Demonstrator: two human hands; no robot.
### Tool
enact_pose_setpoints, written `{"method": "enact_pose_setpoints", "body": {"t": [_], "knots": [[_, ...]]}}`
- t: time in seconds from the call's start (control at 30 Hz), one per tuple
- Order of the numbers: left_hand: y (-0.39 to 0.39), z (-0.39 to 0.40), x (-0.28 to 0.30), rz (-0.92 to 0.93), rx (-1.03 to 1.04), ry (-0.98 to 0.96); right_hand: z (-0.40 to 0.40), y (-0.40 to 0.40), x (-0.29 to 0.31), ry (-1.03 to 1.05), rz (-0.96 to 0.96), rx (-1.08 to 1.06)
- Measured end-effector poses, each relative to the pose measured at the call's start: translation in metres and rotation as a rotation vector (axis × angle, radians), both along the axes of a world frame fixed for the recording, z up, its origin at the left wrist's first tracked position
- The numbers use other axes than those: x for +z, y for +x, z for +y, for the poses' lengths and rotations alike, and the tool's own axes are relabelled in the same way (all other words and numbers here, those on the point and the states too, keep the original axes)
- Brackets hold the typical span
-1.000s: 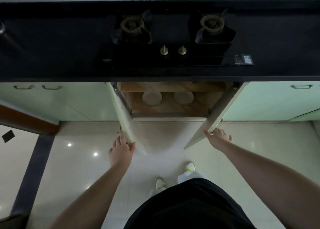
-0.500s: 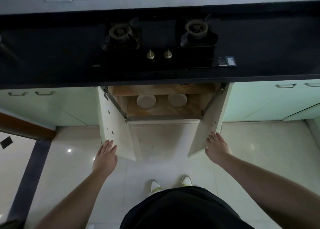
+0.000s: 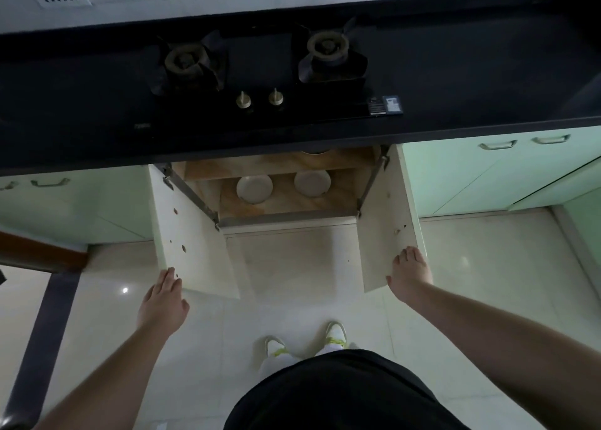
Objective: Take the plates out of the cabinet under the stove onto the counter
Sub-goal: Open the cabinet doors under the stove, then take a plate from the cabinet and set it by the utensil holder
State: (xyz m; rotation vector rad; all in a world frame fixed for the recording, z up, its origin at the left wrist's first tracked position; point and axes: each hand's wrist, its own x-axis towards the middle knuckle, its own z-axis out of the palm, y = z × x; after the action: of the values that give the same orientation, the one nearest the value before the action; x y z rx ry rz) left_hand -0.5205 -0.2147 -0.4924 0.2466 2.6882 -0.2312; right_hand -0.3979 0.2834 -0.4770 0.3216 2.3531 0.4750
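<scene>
Head view, looking down: the cabinet (image 3: 279,189) under the stove (image 3: 260,72) stands open at about twelve o'clock from the person's feet, both doors swung out toward the floor side. Two pale plates lie flat on its wooden shelf, the left plate (image 3: 254,189) and the right plate (image 3: 312,183) close beside each other but apart, neither touched yet.

The left hand (image 3: 162,302) sits at about ten o'clock, fingers straight and relaxed, holding nothing, with its fingertips at or just beside the lower corner of the left door (image 3: 192,250); whether they touch is hard to tell. The right hand (image 3: 410,275) at about two o'clock rests on the outer edge of the right door (image 3: 387,234), fingers spread over it rather than clasped; no firm grip shows.

Risks from here, as I judge them:
- Either door could swing back once released and catch a forearm or knock a plate on the way out.
- The plates sit well back under the dark tabletop (image 3: 97,111) edge, so the reach is low and deep; lifting too soon could strike a plate rim against the shelf above or the tabletop's overhang.
- Smooth flat plates give little to grasp; a hurried pinch at the rim could let one slip onto the tiled floor (image 3: 292,267).
- Setting them down near the burners would leave them on uneven ground; the bare tabletop at nine or three o'clock of the stove looks safer.
</scene>
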Motion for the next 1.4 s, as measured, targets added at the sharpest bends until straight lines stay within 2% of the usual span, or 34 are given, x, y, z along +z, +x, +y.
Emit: {"method": "enact_pose_setpoints", "body": {"t": [0.1, 0.27, 0.4, 0.63, 0.83, 1.13, 1.4], "knots": [[0.003, -0.004, 0.0, -0.005, -0.009, -0.003, -0.007, -0.002, 0.006, 0.004, 0.011, -0.045], [0.003, -0.012, 0.005, -0.022, -0.033, -0.006, -0.043, -0.015, 0.015, -0.137, 0.106, -0.013], [0.005, -0.025, 0.009, -0.042, -0.063, -0.009, -0.093, -0.029, 0.026, -0.249, 0.233, 0.037], [0.011, -0.068, 0.017, -0.077, -0.069, 0.055, -0.201, -0.049, 0.044, -0.382, 0.312, 0.043], [0.016, -0.116, 0.02, -0.023, -0.077, -0.066, -0.265, -0.055, 0.053, -0.433, 0.369, 0.12], [0.003, -0.155, 0.029, -0.053, -0.026, -0.088, -0.294, -0.062, 0.068, -0.408, 0.418, 0.145], [-0.021, -0.127, 0.043, 0.002, -0.023, 0.012, -0.301, -0.077, 0.085, -0.406, 0.486, 0.173]]}}
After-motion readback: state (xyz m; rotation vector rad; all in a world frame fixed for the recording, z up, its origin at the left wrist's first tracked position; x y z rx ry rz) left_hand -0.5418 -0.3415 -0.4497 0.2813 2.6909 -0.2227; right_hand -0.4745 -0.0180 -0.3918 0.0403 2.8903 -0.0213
